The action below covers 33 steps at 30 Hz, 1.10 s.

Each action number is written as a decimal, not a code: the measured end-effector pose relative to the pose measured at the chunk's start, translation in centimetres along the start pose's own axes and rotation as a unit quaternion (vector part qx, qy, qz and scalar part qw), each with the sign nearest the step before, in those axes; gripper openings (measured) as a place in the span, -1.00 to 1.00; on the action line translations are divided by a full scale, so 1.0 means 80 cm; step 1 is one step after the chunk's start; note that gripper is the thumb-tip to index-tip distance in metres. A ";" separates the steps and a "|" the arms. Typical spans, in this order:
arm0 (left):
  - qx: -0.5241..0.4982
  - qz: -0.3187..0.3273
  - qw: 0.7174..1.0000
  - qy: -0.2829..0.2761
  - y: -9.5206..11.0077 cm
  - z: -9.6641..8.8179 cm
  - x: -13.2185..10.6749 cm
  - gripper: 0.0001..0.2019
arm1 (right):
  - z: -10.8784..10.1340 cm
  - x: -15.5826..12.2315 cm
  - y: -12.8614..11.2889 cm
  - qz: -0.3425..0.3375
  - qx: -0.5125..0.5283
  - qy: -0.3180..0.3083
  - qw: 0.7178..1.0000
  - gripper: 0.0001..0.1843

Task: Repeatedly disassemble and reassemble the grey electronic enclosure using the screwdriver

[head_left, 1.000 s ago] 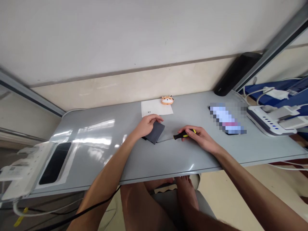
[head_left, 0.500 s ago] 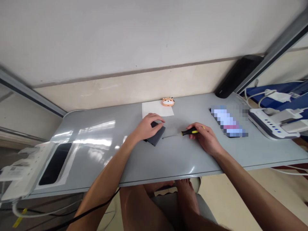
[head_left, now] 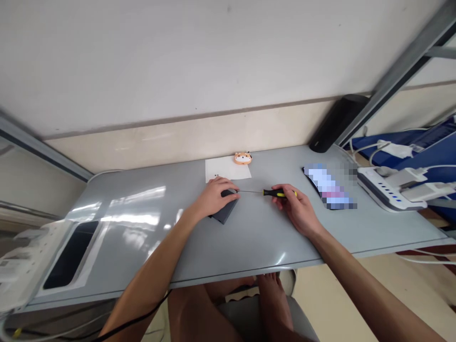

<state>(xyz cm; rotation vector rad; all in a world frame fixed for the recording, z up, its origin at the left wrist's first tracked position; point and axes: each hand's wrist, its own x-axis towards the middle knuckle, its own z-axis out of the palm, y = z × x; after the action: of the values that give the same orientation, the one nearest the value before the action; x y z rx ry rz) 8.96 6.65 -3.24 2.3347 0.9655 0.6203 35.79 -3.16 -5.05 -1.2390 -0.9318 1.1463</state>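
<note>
Screwdriver [head_left: 280, 193], black-and-yellow plastic handle and thin bare metal shaft, is held just above the worktop [head_left: 249, 237] at centre. Its long axis runs left-right, tip pointing left. The right hand [head_left: 297, 209] has its grip clamped on the handle, fingers wrapped from the near side. The tip ends right by the left hand [head_left: 213, 197]; can't tell whether it touches. The left grip is curled down over a dark grey slab [head_left: 223, 214], flat, matte and rectangular, lying skewed on the worktop, so the slab sits left of the tool, in line with the shaft. Worktop is glossy grey with glare patches. Behind the hands lie a white paper sheet [head_left: 223, 167] and a small orange animal figure [head_left: 242, 158] on its far corner. To the right are a pixelated flat item [head_left: 329, 187], a white power strip [head_left: 386, 192] with plugs and a black cylinder [head_left: 333, 124].
</note>
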 end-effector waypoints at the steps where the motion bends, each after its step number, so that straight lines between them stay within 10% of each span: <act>1: -0.008 -0.002 1.000 -0.001 0.000 0.000 -0.001 -0.83 | 0.000 0.000 0.000 0.001 -0.005 -0.001 1.000 -0.31; 9: -0.037 -0.029 0.999 0.019 0.005 -0.009 -0.001 -0.80 | 0.001 0.001 0.000 -0.003 -0.013 0.005 1.000 -0.27; 17: 0.096 -0.144 0.966 0.193 -0.055 -0.041 0.004 -0.80 | 0.002 -0.001 0.000 0.000 -0.065 0.010 0.998 -0.26; 33: 0.157 -0.137 0.968 0.137 -0.054 -0.013 0.005 -0.85 | -0.001 0.000 0.005 -0.015 -0.078 0.001 0.997 -0.30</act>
<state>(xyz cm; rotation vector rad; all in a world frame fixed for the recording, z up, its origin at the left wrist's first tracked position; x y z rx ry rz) 6.45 9.83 -5.04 2.3540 1.5850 0.7326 35.85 -3.22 -5.44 -1.3472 -1.0520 1.0646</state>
